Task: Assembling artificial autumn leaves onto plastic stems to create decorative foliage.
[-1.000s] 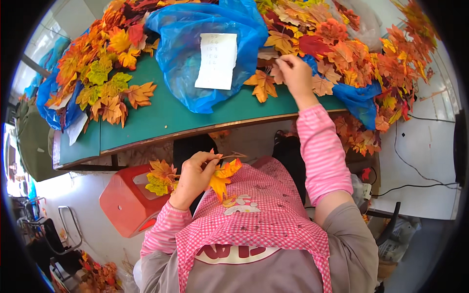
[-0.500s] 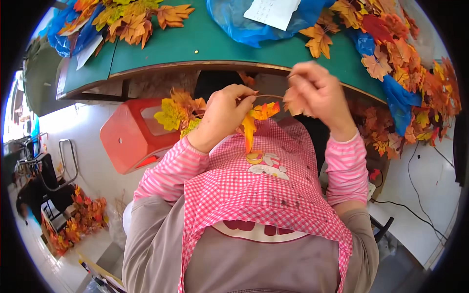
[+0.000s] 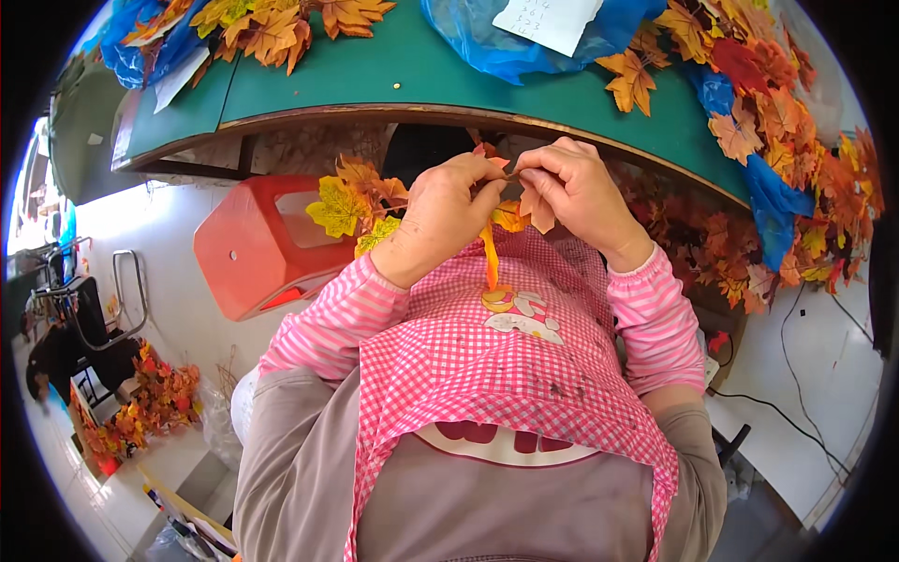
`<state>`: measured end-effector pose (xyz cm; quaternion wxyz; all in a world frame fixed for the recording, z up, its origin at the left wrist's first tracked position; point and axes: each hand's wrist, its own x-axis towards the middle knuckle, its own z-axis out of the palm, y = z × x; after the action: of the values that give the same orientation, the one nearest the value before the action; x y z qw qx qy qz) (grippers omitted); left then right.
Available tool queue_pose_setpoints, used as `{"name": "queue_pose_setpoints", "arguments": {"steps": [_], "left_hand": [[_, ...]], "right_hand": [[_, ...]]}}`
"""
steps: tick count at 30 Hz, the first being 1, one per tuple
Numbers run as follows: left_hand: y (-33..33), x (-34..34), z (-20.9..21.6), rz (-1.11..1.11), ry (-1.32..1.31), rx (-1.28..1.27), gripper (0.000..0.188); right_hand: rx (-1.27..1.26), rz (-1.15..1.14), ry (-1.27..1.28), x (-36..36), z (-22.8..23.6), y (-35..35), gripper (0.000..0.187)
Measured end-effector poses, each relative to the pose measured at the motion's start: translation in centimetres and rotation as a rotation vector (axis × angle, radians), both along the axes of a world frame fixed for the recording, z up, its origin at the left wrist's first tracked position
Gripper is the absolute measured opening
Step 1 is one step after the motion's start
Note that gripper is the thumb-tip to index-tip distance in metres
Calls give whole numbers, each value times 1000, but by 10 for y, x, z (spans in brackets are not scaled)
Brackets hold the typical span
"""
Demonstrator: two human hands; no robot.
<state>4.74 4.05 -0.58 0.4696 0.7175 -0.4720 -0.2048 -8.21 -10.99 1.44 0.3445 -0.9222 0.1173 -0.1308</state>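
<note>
In front of my apron, just short of the table edge, my left hand (image 3: 440, 215) is closed on a garland of artificial maple leaves. Yellow-green and orange leaves (image 3: 342, 206) of it stick out to the left of my wrist. Between my hands hang orange-yellow leaves (image 3: 508, 217). My right hand (image 3: 585, 199) pinches thumb against fingers close to my left fingertips. A pale peach leaf (image 3: 537, 208) hangs below its fingers. The stem at the pinch is mostly hidden by my fingertips.
Ahead runs a green table (image 3: 346, 75) with a blue plastic bag (image 3: 478, 47), a paper slip (image 3: 548, 23) and loose leaves (image 3: 629, 80). A red-orange stool (image 3: 239, 248) stands left. Leaf garlands (image 3: 777, 140) heap at right; a black cable (image 3: 787, 403) crosses the floor.
My right hand has come down and left toward my left hand, closing the gap where a thin stem was stretched between them. My left hand keeps its hold, and the view has shifted slightly.
</note>
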Motion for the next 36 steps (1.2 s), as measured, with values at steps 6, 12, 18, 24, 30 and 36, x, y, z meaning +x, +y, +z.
{"name": "queue_pose_setpoints", "arguments": {"steps": [6,12,18,24,30,36], "left_hand": [[-1,1,-1,6,-10,-15,12],[-1,1,0,-13,-32,-14,11],[-2,3,-1,-25,-62,-5,12],[-3,2,0,-32,-38,4,12],[-2,2,-3,-67,-29,0,11],[0,1,-6,-89,-81,-28,8]], "right_hand": [[14,-39,3,0,1,-3,9],[26,-8,18,1,1,-3,10],[89,-28,-11,3,3,-4,10],[85,-17,-20,4,0,-3,10],[139,-3,-2,4,2,0,10],[120,11,10,3,0,2,11]]}}
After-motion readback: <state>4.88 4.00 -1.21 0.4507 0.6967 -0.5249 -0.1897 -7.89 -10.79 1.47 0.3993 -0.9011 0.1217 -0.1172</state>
